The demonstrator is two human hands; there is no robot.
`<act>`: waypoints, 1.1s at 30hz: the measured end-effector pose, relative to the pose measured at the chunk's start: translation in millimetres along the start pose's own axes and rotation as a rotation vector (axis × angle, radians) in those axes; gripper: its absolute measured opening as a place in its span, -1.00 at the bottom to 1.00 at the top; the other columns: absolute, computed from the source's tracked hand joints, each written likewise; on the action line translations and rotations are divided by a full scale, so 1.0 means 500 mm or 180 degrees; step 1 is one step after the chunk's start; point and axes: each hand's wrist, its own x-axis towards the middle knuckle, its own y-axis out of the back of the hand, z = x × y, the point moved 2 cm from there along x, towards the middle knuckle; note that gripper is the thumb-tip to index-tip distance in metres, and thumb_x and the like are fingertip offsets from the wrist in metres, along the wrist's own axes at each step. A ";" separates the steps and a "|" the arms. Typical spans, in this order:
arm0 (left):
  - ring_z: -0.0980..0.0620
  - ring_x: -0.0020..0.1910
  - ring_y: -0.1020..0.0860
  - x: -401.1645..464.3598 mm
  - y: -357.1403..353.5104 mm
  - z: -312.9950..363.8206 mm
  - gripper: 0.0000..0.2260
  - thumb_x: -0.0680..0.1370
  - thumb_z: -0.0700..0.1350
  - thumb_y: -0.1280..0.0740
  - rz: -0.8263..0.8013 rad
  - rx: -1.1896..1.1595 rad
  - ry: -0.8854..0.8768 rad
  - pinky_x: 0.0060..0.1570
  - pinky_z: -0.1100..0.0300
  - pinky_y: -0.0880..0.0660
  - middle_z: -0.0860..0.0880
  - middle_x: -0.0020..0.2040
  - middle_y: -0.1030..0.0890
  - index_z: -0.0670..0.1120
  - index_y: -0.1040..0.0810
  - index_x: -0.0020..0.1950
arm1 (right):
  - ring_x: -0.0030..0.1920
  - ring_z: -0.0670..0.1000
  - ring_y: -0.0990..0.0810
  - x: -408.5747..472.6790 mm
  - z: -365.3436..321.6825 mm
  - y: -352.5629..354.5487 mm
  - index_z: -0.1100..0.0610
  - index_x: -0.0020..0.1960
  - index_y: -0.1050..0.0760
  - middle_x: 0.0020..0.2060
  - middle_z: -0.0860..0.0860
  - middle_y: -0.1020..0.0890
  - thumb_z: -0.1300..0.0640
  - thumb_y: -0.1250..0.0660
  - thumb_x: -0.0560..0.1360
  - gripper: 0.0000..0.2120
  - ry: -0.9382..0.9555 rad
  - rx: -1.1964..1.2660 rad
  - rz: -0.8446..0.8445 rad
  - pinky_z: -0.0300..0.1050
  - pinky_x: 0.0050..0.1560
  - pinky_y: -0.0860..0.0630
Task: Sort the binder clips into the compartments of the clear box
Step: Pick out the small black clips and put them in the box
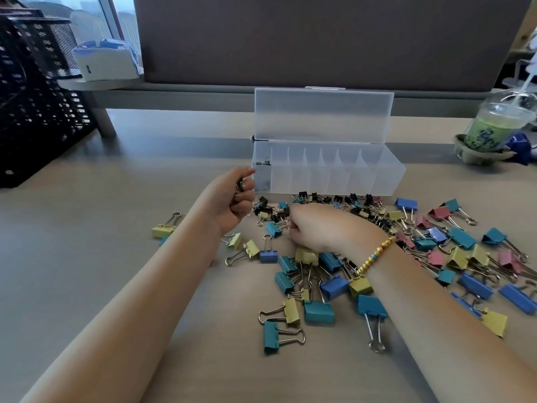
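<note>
The clear box [386, 177] stands open on the desk, lid upright, with several compartments in a row. Its leftmost compartment holds a few small dark clips [263, 163]. My left hand [232, 199] is curled just left of the box's near-left corner and grips small clips [240, 184] that barely show. My right hand [312, 228] lies low over the pile of small black clips [279, 212], fingers curled on something I cannot make out. Larger yellow, teal, blue and pink binder clips [462, 237] are spread across the desk in front and to the right.
A black mesh organiser [35, 106] stands at the far left. A white and blue tissue pack [106, 61] sits on a raised shelf. An iced green drink [494, 123] in a holder stands at the far right. A grey partition [319, 39] rises behind the box.
</note>
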 end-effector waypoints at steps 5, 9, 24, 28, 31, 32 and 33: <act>0.17 -0.65 -0.16 0.002 0.000 0.013 -0.62 0.61 0.07 -0.13 0.0052 -0.0624 -0.0121 -0.74 0.39 -0.04 0.06 -0.55 -0.22 -0.06 -0.28 -0.37 | -0.30 -0.04 -0.37 -0.009 0.037 0.033 0.15 -0.02 -0.31 -0.22 0.07 -0.48 0.08 -0.02 0.63 -0.82 -0.0049 0.1702 0.0256 -0.21 -0.38 -0.29; 0.17 -0.67 -0.18 -0.001 0.005 0.019 -0.67 0.59 -0.09 -0.12 0.0125 -0.0766 -0.0239 -0.74 0.39 -0.04 0.06 -0.58 -0.23 -0.06 -0.23 -0.39 | -0.55 -0.12 -0.16 -0.016 0.073 0.053 0.11 -0.32 -0.19 -0.50 -0.05 -0.26 0.19 0.01 0.56 -0.73 0.0277 0.5762 0.0562 -0.33 -0.64 -0.12; 0.16 -0.62 -0.20 -0.006 0.004 0.013 -0.76 0.60 -0.25 -0.08 -0.0119 0.2548 -0.0509 -0.69 0.36 -0.14 0.07 -0.51 -0.30 -0.11 -0.54 0.03 | -0.56 -0.15 -0.25 0.013 0.071 0.015 0.19 0.07 -0.49 -0.43 -0.04 -0.39 0.30 -0.05 0.59 -0.75 -0.0291 0.5195 0.0665 -0.36 -0.65 -0.13; 0.08 -0.51 -0.27 -0.002 0.014 0.021 -0.69 0.62 0.00 -0.12 0.0049 0.4449 -0.0772 -0.50 0.27 -0.23 0.02 -0.44 -0.35 -0.05 -0.53 -0.22 | -0.51 -0.11 -0.28 0.002 0.033 0.015 0.01 0.10 -0.54 -0.47 -0.09 -0.44 0.24 -0.11 0.57 -0.72 -0.0079 0.2685 0.0034 -0.29 -0.53 -0.21; 0.08 -0.47 -0.33 0.006 0.019 0.019 -0.61 0.62 0.03 -0.11 0.0279 0.4858 -0.1145 -0.39 0.21 -0.26 0.01 -0.45 -0.41 -0.07 -0.42 -0.36 | -0.42 -0.07 -0.36 0.004 0.005 0.012 0.00 0.13 -0.54 -0.35 -0.11 -0.50 0.22 -0.10 0.57 -0.70 0.0103 0.1821 -0.0125 -0.23 -0.39 -0.32; 0.12 -0.48 -0.36 0.011 0.019 0.016 -0.63 0.63 0.00 -0.10 0.0241 0.4736 -0.1114 -0.36 0.21 -0.28 0.02 -0.44 -0.46 -0.07 -0.46 -0.32 | -0.40 -0.06 -0.37 0.003 0.001 0.014 0.01 0.12 -0.55 -0.34 -0.12 -0.49 0.23 -0.10 0.57 -0.70 0.0110 0.1739 -0.0177 -0.21 -0.36 -0.34; 0.18 -0.51 -0.36 0.014 0.018 0.011 -0.68 0.64 -0.06 -0.10 0.0190 0.4506 -0.1066 -0.36 0.22 -0.30 0.03 -0.41 -0.51 -0.08 -0.51 -0.24 | -0.39 -0.04 -0.39 0.000 0.000 0.016 0.01 0.12 -0.56 -0.34 -0.11 -0.49 0.23 -0.10 0.56 -0.70 0.0114 0.1713 -0.0230 -0.20 -0.35 -0.35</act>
